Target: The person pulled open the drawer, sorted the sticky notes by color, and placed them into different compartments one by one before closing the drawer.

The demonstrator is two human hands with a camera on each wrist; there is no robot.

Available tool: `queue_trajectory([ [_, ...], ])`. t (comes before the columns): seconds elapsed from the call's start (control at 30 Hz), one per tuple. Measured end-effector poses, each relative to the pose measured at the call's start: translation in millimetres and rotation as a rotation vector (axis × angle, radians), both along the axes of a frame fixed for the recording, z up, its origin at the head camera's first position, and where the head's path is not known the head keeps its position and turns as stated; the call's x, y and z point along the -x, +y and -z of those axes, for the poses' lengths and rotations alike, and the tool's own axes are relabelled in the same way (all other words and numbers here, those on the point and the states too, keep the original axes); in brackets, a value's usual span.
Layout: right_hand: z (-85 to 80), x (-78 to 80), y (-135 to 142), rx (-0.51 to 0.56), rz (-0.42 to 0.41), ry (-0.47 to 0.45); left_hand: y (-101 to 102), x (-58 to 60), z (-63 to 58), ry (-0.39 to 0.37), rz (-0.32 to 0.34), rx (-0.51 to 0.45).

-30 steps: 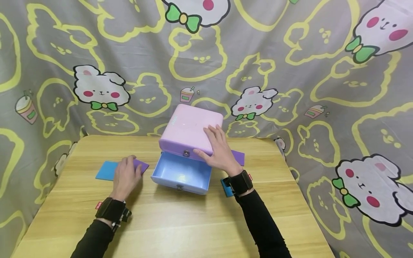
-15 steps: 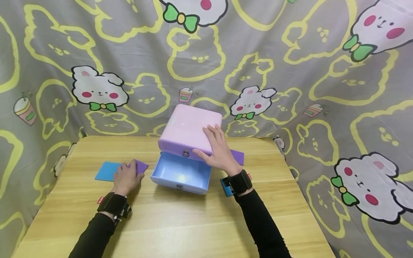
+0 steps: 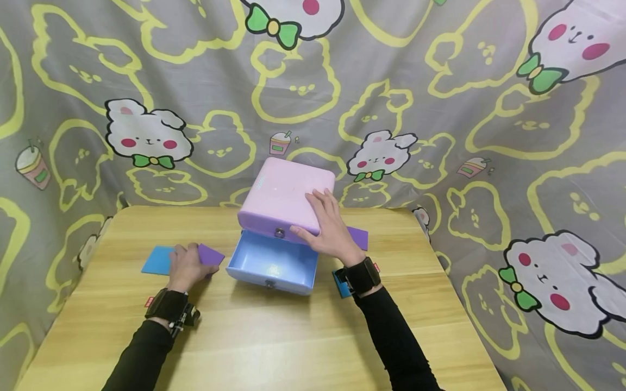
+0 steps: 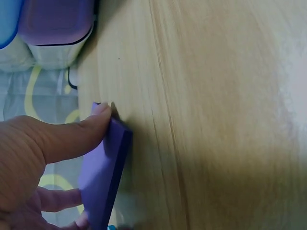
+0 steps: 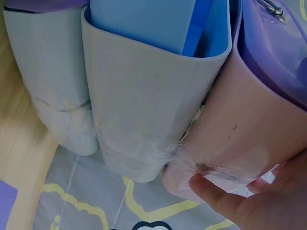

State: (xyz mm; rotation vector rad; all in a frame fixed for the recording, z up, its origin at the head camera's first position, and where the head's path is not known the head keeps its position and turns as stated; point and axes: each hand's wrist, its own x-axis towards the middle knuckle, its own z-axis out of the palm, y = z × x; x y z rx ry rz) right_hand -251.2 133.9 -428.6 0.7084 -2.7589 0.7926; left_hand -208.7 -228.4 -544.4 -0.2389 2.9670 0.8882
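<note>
My left hand (image 3: 186, 267) pinches a flat purple slab (image 4: 103, 165) between thumb and fingers, tilted off the table on the left. A flat blue piece (image 3: 155, 260) lies under and beside that hand. My right hand (image 3: 332, 227) rests on the pink top of a small drawer unit (image 3: 288, 190), fingers spread, thumb near the purple front edge. The unit's blue drawer (image 3: 271, 263) is pulled out, with a metal knob on its front. In the right wrist view, the thumb touches the pink shell (image 5: 259, 129) near some clear tape.
Right of the drawer unit lie a purple flat piece (image 3: 359, 239) and a blue flat piece (image 3: 340, 286), the blue one partly behind my right wrist. The wooden table (image 3: 293, 347) ends at a patterned curtain (image 3: 220, 65) on the back and sides.
The left hand has drawn slightly down and away, with the thumb and fingers now around the purple slab, which shows more. My right hand and the drawer unit stay in place.
</note>
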Motion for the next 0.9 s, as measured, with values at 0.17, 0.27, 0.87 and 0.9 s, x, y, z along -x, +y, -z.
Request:
queue_trajectory([
  [0.17,-0.2,1.0,-0.4,0.002,0.004,0.008,-2.3,-0.5,-2.7,-0.03,0.004,-0.034],
  [0.27,-0.5,1.9,-0.9,0.007,0.004,0.008,-2.9,-1.3,-3.7,-0.049,0.007,-0.056],
  [0.87,-0.7,0.6,-2.4,0.03,0.006,-0.016,-17.9,-3.9,-4.5,-0.124,0.076,-0.141],
  [0.9,-0.4,0.8,-2.4,0.027,0.011,-0.02,-18.9,-4.0,-4.6,-0.127,0.078,-0.144],
])
